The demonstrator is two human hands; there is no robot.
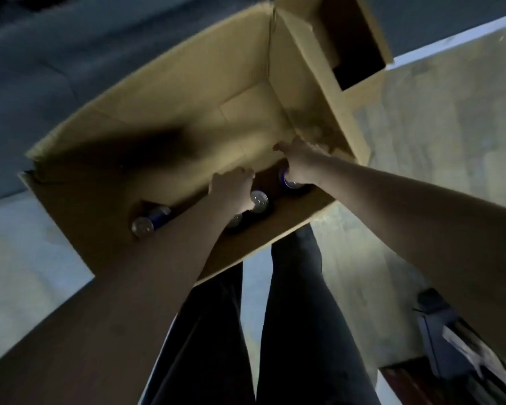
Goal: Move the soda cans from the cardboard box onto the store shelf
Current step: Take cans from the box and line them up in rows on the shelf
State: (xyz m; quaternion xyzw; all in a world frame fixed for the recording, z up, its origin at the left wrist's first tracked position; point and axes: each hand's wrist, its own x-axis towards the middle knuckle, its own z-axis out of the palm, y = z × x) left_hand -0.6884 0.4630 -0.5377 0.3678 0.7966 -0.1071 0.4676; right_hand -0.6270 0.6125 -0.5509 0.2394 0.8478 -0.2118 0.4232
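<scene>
Down in the cardboard box [187, 92], my right hand [301, 162] grips a blue can [288, 182]; my left hand [231, 191], can't tell what it holds.

cardboard box [187, 92]: open, flaps up
right hand [301, 162]: curled round a blue can [289, 184] by the right wall
left hand [231, 191]: inside the box, beside a silver-topped can [258, 201]
left can [151, 222]: on its side

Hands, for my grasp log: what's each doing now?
Left hand: in the cardboard box, grip cannot be told.
Right hand: grips a blue soda can.
</scene>
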